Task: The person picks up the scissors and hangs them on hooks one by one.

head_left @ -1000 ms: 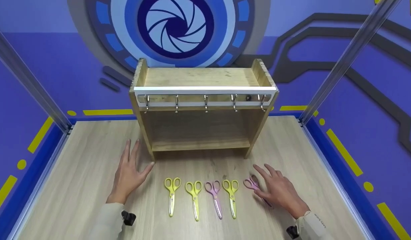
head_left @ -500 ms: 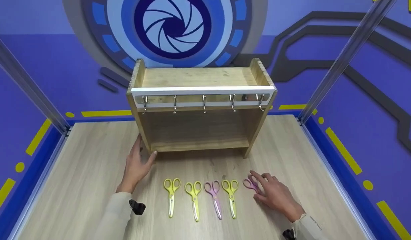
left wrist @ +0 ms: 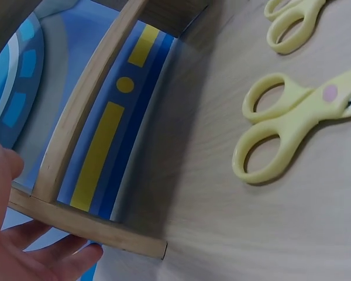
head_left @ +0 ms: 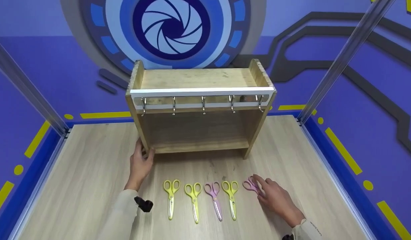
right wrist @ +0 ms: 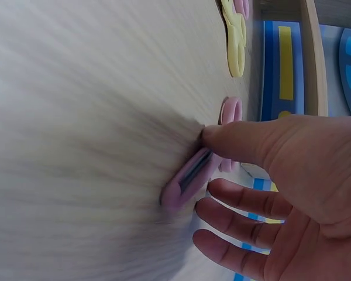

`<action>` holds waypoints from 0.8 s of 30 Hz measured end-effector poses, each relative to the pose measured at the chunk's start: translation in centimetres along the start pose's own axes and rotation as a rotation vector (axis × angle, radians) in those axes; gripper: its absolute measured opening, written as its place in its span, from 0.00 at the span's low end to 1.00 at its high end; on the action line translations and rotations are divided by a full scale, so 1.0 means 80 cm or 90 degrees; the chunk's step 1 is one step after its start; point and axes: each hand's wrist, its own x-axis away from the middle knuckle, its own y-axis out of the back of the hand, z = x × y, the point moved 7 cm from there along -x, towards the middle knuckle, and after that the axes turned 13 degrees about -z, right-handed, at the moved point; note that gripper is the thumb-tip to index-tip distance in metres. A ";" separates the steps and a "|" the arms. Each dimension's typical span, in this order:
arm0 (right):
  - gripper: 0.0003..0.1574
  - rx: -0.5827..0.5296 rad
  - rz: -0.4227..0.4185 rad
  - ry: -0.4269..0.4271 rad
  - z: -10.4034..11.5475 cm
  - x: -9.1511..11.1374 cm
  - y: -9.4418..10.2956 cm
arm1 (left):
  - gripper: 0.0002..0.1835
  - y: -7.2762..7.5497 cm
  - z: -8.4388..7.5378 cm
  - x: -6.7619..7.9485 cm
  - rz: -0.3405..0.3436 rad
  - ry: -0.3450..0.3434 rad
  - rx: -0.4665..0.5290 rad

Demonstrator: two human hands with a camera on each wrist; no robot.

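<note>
Head view | boxy, white-railed wooden hook rack [head_left: 195, 78], 12 o'clock: left hand [head_left: 140, 168] grips its 8 o'clock side, presumably steadying | pink loop-handled plastic scissors [head_left: 256, 189], 5 o'clock: right hand [head_left: 277, 198] half-closed over them, pinch uncertain

Rightmost pink scissors [head_left: 255, 188] partly hidden

A booth-like staged workspace: blue-and-purple printed panels [head_left: 345, 110] enclose a wood-grain tabletop [head_left: 95, 156] on its left, right and far sides, with metal posts [head_left: 25, 85] at both far corners and a shutter-like emblem [head_left: 172, 28] on the far panel.
</note>
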 end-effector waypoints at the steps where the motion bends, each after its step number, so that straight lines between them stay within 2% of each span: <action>1: 0.43 0.002 -0.003 0.001 0.000 0.001 0.001 | 0.36 0.000 0.000 0.000 -0.006 0.003 0.006; 5: 0.36 0.008 -0.015 0.007 -0.001 0.002 0.003 | 0.34 -0.002 0.003 -0.001 -0.023 0.018 0.017; 14: 0.13 -0.002 -0.012 -0.001 -0.009 0.001 0.002 | 0.33 -0.005 0.012 -0.001 -0.034 0.064 0.013; 24: 0.11 -0.005 -0.002 -0.019 -0.012 0.000 0.001 | 0.31 -0.008 0.017 0.001 -0.038 0.072 -0.008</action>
